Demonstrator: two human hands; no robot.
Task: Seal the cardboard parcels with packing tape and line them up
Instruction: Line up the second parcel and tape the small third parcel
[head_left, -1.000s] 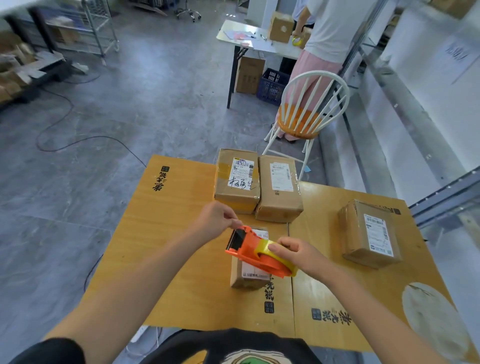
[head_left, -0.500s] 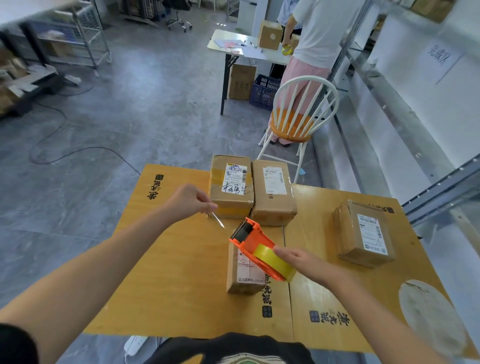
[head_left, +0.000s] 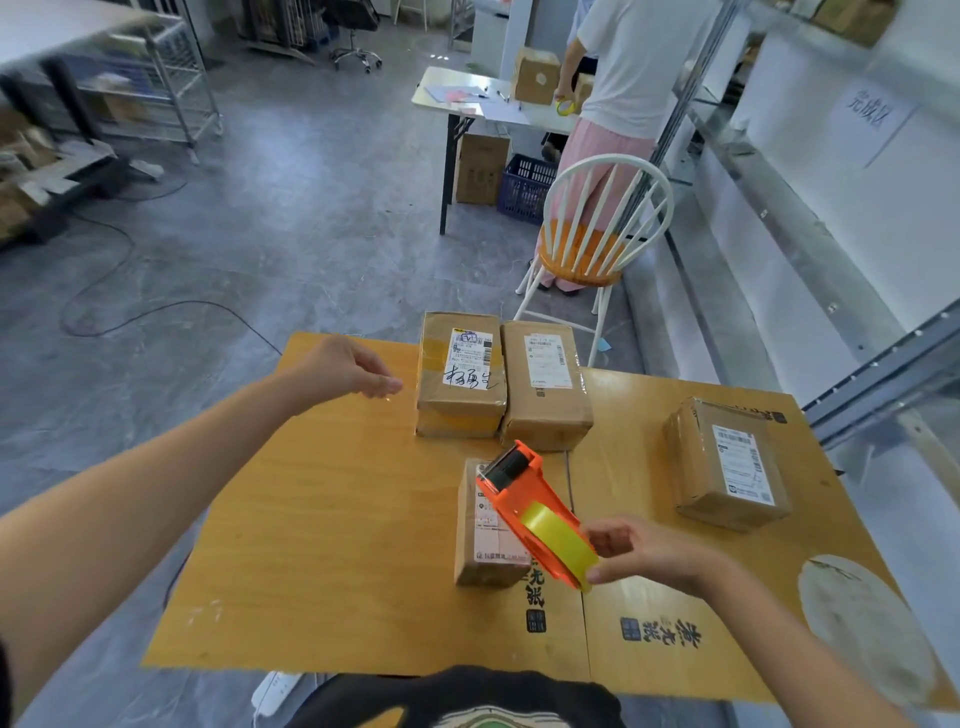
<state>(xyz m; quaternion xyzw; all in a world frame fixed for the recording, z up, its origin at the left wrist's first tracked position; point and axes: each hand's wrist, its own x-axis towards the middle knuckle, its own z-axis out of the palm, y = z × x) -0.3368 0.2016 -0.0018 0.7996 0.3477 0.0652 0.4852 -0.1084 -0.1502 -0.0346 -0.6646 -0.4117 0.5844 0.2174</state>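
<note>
Our right hand (head_left: 644, 551) is gripping the dispenser (head_left: 522, 493) over the box (head_left: 478, 564) by the table's (head_left: 337, 519) front edge. Our left hand (head_left: 348, 369) is pinching; we cannot tell what.

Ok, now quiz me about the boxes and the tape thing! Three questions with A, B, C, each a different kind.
1. Where is the small parcel? A) inside a bag B) on the table, partly behind the tape dispenser C) atop another parcel
2. How many parcels lie on the table? A) two B) six C) four
3. What state is the tape dispenser in? A) gripped by the right hand B) lying flat C) hanging from a hook
Answers: 1 B, the dispenser overlaps it; 2 C, the back pair, the small one, the right parcel; 3 A, its fingers curl round the yellow roll.
</note>
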